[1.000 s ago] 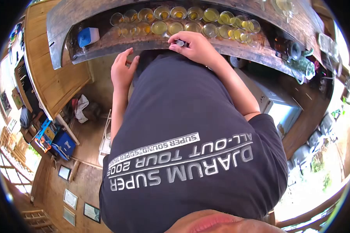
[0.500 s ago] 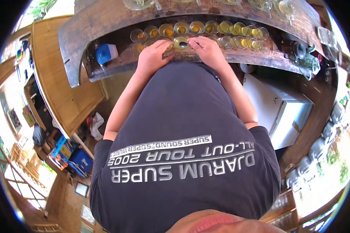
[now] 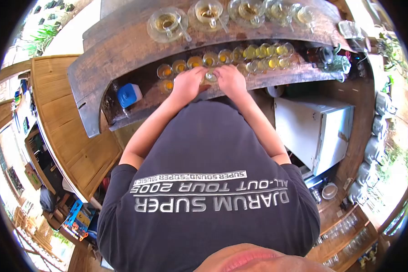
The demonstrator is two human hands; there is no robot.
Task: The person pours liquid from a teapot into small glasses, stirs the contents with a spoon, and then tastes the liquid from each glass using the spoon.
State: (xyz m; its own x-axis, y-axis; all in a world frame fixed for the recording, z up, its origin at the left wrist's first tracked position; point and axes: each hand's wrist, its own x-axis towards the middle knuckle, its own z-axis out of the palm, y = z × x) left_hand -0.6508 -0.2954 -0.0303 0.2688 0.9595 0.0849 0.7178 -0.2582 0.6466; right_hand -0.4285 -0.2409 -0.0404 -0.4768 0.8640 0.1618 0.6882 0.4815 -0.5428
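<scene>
Both my hands are over the lower shelf of a curved wooden counter, around one small glass (image 3: 210, 76) in the front row. My left hand (image 3: 188, 85) curls its fingers against the glass from the left, thumb toward me. On the right side, my right hand (image 3: 231, 81) has its fingers pinched at the rim; the spoon it held half a second ago is hidden now. Beside my left hand stands a glass with orange-yellow contents (image 3: 166, 85). Behind my hands runs a row of similar glasses (image 3: 194, 62), and more with pale yellow contents (image 3: 271, 63) stand to the right.
On the raised counter top (image 3: 122, 34) are glass cups on saucers (image 3: 167, 25) with spoons. A blue-lidded container (image 3: 129, 94) sits at the shelf's left end. Glass mugs (image 3: 340, 64) stand at the right end. A white cabinet (image 3: 299, 127) is below right.
The view has tilted, showing more of the counter top. My left hand has closed in on the glass in the middle. My right hand stays at it, and the dark spoon bowl is no longer visible.
</scene>
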